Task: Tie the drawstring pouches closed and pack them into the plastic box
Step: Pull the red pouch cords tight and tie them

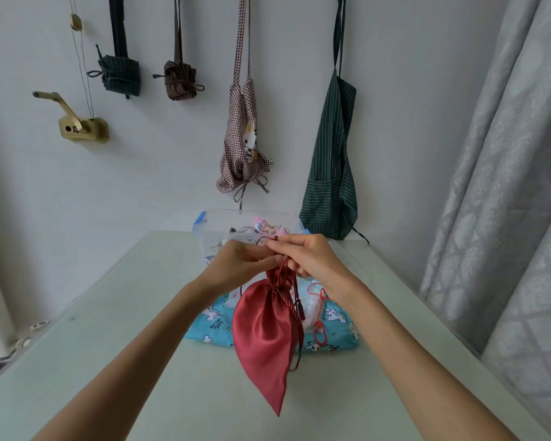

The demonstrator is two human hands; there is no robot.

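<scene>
The red satin pouch (263,326) is held up at the centre of the head view, its neck already gathered and its pointed corner hanging low over the pale table (109,345). The dark red cord (296,316) is pinched by the left hand (239,264) and the right hand (309,257), fingers curled on it just above the neck. The tying step is judged to be in hand; a knot is not yet seen. Behind the hands, the clear plastic box (210,229) is noted, some pouches already inside. Below, a blue printed pouch (210,326) and a white pouch (312,310) lie untied. Next, the cord must be looped, pulled tight, then the pouch carried forward into the box.
</scene>
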